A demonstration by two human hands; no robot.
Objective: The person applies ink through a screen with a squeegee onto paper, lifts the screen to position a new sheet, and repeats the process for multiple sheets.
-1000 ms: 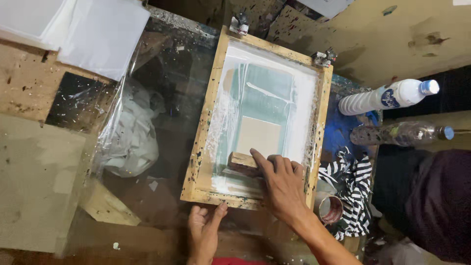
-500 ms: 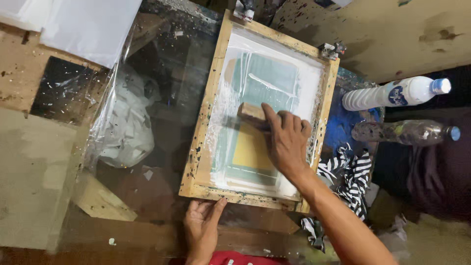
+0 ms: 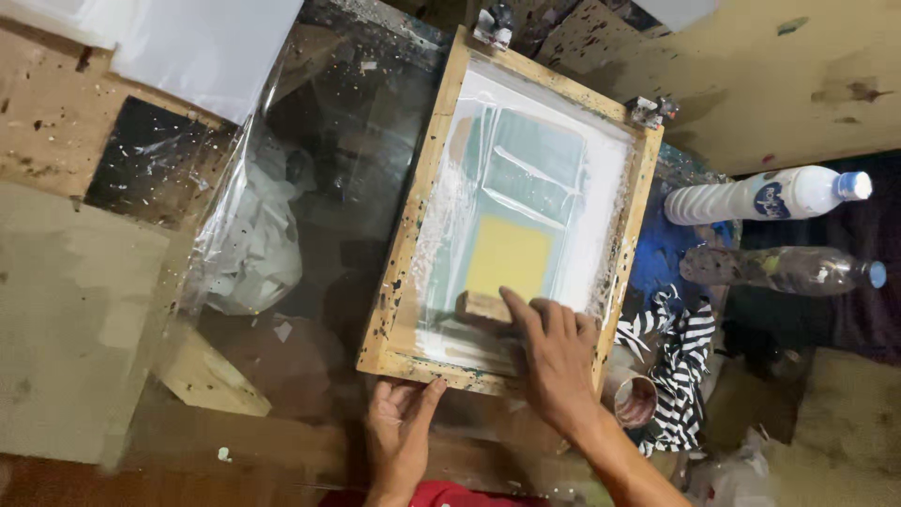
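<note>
Dragging the squeegee back toward the frame's near edge, right hand.

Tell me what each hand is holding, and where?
Right hand grips the wooden squeegee along its top edge; left hand presses the screen frame's near edge.

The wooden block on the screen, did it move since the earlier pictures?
Yes. The right hand slid the wooden block up the screen half a second ago, then pulled it back to the near end of the wooden frame. The left hand stayed pressed at the frame's near edge; the two bottles did not move.
</note>
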